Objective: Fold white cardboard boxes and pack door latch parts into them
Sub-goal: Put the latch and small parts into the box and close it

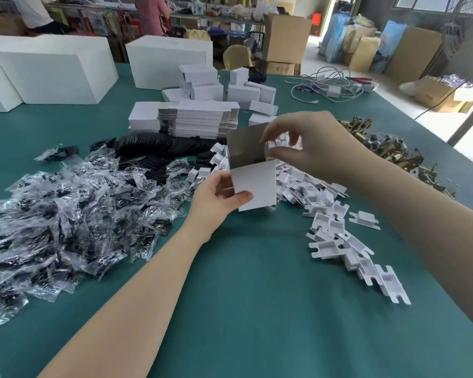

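A: Centre of the action, a small white cardboard box (254, 184), half-formed and held up above the green table (257, 296), open end up and away from the person, grey inner face of one panel showing.

B: And the left hand (216, 197) has it from below, thumb curled across the white front panel, fingers behind it. A firm grasp.

A: The right hand (303, 148) comes over the top, thumb and forefinger pinched at the box's open mouth. There's something small and white between those fingertips, can't say whether it's a flap or an insert.

B: Just beyond and beneath that right hand, a spill of white plastic inserts (339, 238) trailing toward the near right.

A: Further right of it, the brass latch parts (388, 151) in a heap.

B: Left of the left hand, a big drift of clear bagged black parts (60, 214), with loose black plates (159, 148) behind them.

A: Past both hands, a stack of flat box blanks (200, 118), and folded boxes (230, 85) piled behind it.
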The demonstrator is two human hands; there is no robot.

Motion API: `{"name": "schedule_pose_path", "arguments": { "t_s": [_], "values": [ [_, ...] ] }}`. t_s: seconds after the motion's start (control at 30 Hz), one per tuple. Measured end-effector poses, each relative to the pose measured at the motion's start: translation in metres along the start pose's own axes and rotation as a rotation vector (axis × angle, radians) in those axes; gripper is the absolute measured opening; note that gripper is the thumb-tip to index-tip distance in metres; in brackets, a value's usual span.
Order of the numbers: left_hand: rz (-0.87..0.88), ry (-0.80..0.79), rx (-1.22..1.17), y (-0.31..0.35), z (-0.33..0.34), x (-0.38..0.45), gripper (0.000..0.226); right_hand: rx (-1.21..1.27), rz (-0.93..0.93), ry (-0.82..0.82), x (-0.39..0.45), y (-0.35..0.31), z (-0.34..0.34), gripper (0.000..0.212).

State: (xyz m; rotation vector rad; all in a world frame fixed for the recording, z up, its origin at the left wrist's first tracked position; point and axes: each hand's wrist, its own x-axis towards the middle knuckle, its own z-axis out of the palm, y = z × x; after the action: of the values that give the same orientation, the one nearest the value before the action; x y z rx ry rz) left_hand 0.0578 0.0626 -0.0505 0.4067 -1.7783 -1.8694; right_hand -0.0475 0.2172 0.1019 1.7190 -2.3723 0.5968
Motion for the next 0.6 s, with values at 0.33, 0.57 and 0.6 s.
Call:
{"name": "schedule_pose_path", "arguments": {
  "t_s": [0.33,0.57,0.6],
  "values": [
    [0.001,-0.051,0.146,0.001,0.005,-0.004,0.038,-0.282,0.007,-0.053,-0.011,0.001,0.005,0.017],
    [0.045,-0.046,0.191,0.0,0.004,-0.005,0.038,-0.187,0.015,-0.164,-0.008,0.001,-0.001,0.017],
    [0.057,-0.036,0.196,0.0,0.005,-0.006,0.039,-0.183,0.005,-0.162,-0.009,0.0,-0.002,0.016]
  ]
}}
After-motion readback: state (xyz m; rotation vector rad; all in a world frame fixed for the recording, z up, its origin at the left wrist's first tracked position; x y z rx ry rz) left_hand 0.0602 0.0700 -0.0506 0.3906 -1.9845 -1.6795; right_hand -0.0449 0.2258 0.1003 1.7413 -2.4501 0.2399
